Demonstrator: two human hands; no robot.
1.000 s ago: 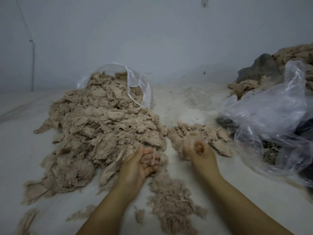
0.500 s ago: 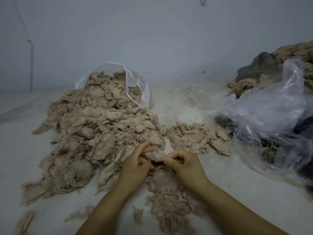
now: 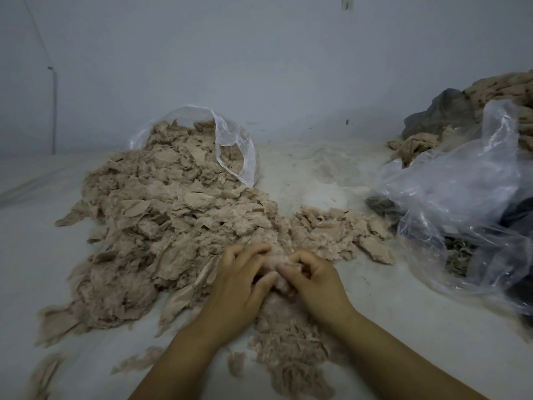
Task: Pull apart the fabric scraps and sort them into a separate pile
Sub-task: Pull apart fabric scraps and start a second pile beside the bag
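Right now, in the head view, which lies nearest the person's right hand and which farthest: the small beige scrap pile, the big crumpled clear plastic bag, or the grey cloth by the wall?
From the right hand:
1. Small beige scrap pile, just beyond it.
2. Big crumpled clear plastic bag, off to the right.
3. Grey cloth, far right by the wall.

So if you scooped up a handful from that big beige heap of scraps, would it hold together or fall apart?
Probably floppy and light: the big heap is thin, crumpled, frayed pieces. A handful would likely sag and shed bits, as loose shreds already lie below both hands. Fuzzy edges may cling together somewhat.
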